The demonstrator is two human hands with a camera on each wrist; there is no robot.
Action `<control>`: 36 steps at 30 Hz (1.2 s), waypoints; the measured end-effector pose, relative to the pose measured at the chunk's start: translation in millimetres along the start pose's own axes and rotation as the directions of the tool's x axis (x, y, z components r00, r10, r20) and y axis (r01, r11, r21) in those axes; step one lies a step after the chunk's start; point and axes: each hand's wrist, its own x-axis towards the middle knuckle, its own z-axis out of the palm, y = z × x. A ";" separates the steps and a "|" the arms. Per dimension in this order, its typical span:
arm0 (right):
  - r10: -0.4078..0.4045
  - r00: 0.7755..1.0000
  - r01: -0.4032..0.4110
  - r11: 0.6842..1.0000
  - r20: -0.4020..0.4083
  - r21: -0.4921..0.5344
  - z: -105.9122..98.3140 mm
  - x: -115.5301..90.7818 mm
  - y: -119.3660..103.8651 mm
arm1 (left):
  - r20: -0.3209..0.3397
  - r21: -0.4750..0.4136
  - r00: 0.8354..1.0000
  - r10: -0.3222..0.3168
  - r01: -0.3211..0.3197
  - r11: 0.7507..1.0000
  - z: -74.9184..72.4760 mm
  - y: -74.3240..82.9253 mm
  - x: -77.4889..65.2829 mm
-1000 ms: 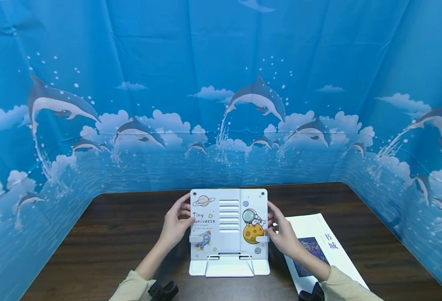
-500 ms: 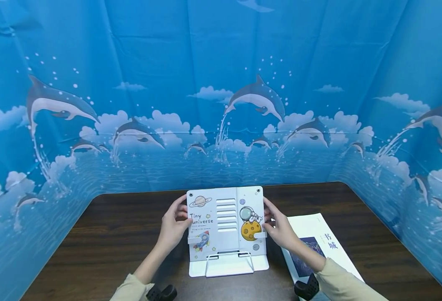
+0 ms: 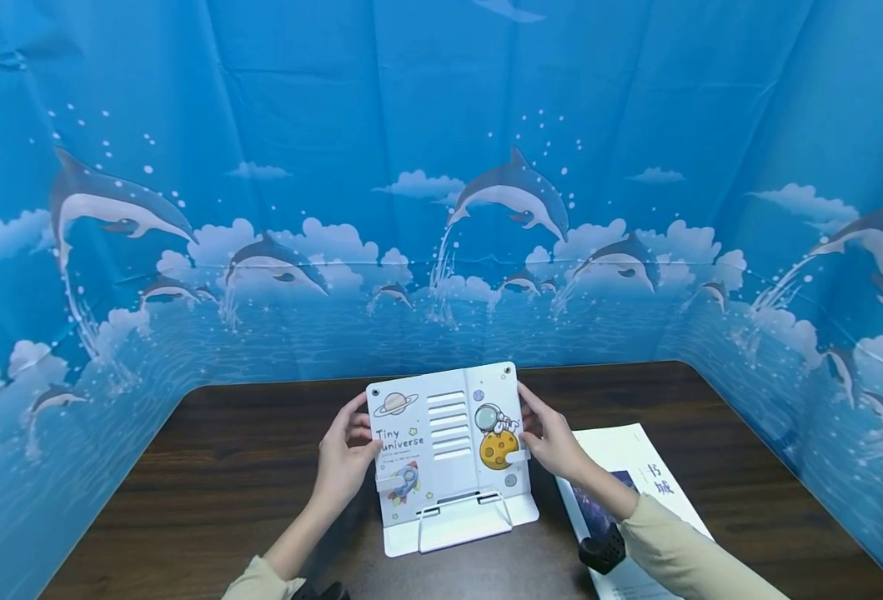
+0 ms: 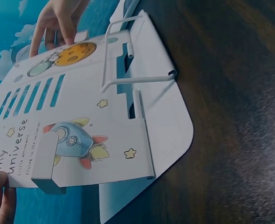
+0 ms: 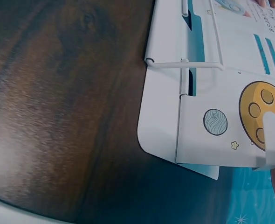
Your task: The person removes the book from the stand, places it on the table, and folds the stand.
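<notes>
In the head view, you have a white "Tiny universe" book stand (image 3: pixel 459 479) centred at the near part of the dark wood worktop (image 3: pixel 186 483), turned so its right side sits farther off than its left. Your left hand (image 3: pixel 343 458) pinches its left edge, thumb on the printed front; your right hand (image 3: pixel 554 437) holds the right edge, opposite. The wire rest (image 3: pixel 465 540) juts out along the near base. To the right, a white book (image 3: pixel 666 483) lies flat, partly under your right forearm (its cover bears a dark purple picture). A blue dolphin curtain (image 3: pixel 441 333) stands behind.

In the left wrist view, your left thumb lies on the panel's edge near the lettering, with fingers below; a white left clip (image 4: pixel 44 161) overlaps the rocket print. Your right hand shows at the stand's other side.

In the right wrist view, the right clip (image 5: pixel 271 140) crosses the orange moon. Only a sliver of your right hand appears beside it, so its grip can't be told from there.
</notes>
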 end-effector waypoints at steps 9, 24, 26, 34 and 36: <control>-0.015 0.999 0.015 1.000 0.034 -0.007 -0.9 12.4 1.7 | -0.074 0.019 0.997 0.029 -0.028 0.999 4.9 2.7 -8.4; 0.003 0.998 -0.003 1.000 0.056 0.002 2.0 25.3 3.7 | -0.143 0.004 0.989 0.049 -0.049 0.999 8.6 9.8 -25.4; 0.016 0.998 -0.016 1.000 0.055 -0.003 2.5 26.5 3.7 | -0.146 0.001 0.989 0.033 -0.033 0.999 9.5 9.9 -27.8; 0.023 0.998 -0.022 1.000 0.057 -0.021 4.6 31.1 4.1 | -0.144 0.017 0.989 0.027 -0.025 1.000 10.6 13.1 -36.6; 0.024 0.998 -0.023 0.999 0.057 -0.025 5.2 32.3 3.8 | -0.134 0.017 0.991 0.027 -0.025 1.000 10.3 14.2 -38.5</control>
